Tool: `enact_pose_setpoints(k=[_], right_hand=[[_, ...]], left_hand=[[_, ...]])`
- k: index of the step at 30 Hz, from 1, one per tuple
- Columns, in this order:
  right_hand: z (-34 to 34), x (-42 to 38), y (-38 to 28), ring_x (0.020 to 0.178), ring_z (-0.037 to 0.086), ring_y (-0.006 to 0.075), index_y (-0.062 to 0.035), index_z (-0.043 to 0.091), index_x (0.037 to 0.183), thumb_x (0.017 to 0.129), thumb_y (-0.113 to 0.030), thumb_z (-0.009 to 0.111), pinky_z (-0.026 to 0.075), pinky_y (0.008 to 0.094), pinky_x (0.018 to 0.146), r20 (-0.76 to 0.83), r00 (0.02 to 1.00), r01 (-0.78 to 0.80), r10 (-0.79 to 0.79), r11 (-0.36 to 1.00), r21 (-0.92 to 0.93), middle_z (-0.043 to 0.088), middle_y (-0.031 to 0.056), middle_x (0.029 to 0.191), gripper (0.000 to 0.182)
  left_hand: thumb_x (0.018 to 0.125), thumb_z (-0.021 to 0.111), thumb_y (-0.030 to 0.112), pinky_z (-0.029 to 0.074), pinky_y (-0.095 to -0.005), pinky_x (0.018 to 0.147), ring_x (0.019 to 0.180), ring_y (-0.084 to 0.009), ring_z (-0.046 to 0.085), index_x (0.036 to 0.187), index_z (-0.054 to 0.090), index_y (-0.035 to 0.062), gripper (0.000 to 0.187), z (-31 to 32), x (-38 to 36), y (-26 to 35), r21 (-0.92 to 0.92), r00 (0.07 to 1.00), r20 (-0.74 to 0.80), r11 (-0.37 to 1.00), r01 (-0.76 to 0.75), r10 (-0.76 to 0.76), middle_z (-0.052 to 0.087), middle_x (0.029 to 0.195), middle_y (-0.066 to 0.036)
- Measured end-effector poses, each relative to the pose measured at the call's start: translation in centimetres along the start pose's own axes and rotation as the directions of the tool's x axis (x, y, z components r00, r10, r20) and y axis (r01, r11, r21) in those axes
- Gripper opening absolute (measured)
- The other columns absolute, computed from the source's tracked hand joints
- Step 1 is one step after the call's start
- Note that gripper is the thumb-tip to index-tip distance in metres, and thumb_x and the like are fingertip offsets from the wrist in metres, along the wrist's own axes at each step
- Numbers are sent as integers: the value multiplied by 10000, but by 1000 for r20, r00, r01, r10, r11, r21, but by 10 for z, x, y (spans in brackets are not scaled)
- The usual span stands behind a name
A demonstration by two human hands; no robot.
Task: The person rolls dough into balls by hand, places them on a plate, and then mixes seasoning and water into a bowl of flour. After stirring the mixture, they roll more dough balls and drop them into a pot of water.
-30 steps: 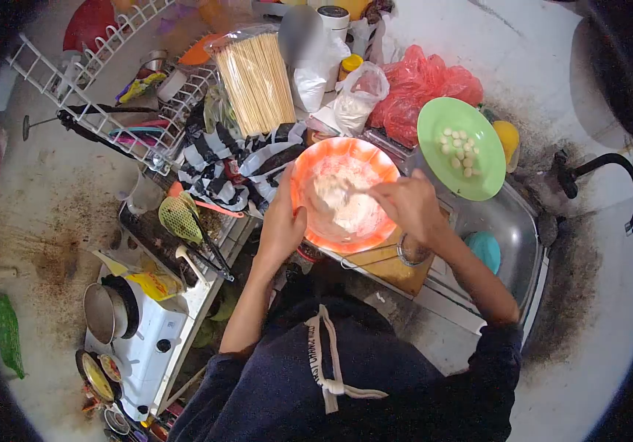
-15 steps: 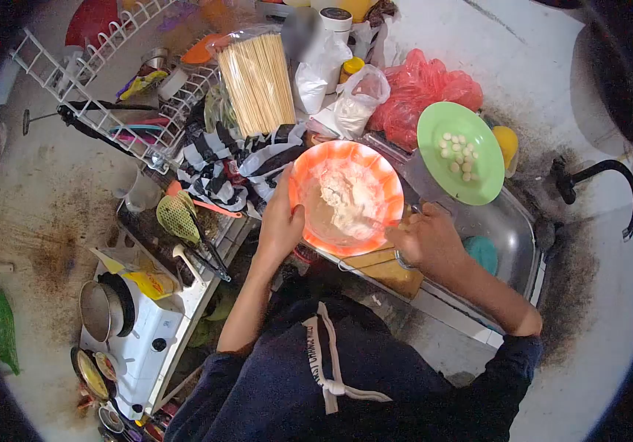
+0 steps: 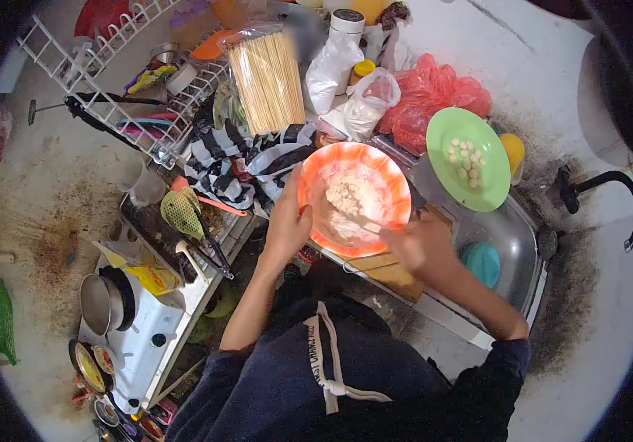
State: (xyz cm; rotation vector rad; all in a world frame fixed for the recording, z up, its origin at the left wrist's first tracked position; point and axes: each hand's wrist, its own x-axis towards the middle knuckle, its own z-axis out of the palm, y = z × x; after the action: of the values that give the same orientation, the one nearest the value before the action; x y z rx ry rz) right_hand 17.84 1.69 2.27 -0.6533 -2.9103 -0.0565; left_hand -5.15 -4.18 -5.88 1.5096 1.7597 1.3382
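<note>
At the far left a white gas stove (image 3: 143,324) carries a small steel pot (image 3: 99,303). Above it a white dish rack (image 3: 121,88) stands beside a bag of bamboo skewers (image 3: 267,79). The left hand (image 3: 287,225) wraps the near-left rim of the orange bowl (image 3: 394,188), thumb on the edge. The bowl holds pale dough (or thick batter) (image 3: 350,199) and rests on a wooden board (image 3: 386,269) at the sink's edge. The right hand (image 3: 421,243) grips a utensil (image 3: 357,219) dipped into the mixture. Further right, a green plate (image 3: 490,173) bears small white pieces above the steel sink (image 3: 512,228).
</note>
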Motion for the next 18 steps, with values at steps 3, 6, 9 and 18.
enact_pose_setpoints(k=[3,6,9,18], right_hand=[[-15,6,33,546,575,194,-99,611,828,724,-137,546,425,338,598,371,918,-91,140,985,-146,546,60,543,129],[2,15,46,565,586,191,-95,602,829,731,-140,545,422,341,600,72,990,-92,121,944,-316,574,66,589,122],[23,37,21,566,575,183,-99,608,877,728,-132,538,415,328,601,35,982,-153,184,895,-419,565,46,593,167],[-36,10,15,523,554,171,-146,643,855,732,-144,532,417,309,620,377,925,72,37,960,-271,526,17,533,165]], left_hand=[[705,446,-47,313,-391,980,1175,-401,393,1324,224,-41,657,1,0,-3,21,999,-3,999,-35,35,382,1266,-293],[705,444,-50,318,-394,977,1173,-397,397,1329,219,-34,663,-1,-3,4,45,999,17,998,-36,36,388,1264,-286],[703,441,-56,318,-393,978,1177,-392,395,1326,221,-42,661,0,-4,12,56,1000,-5,998,4,-4,390,1266,-282],[696,438,-65,299,-371,996,1198,-379,379,1316,237,-58,652,0,-2,2,14,998,-24,998,-63,63,380,1279,-275]])
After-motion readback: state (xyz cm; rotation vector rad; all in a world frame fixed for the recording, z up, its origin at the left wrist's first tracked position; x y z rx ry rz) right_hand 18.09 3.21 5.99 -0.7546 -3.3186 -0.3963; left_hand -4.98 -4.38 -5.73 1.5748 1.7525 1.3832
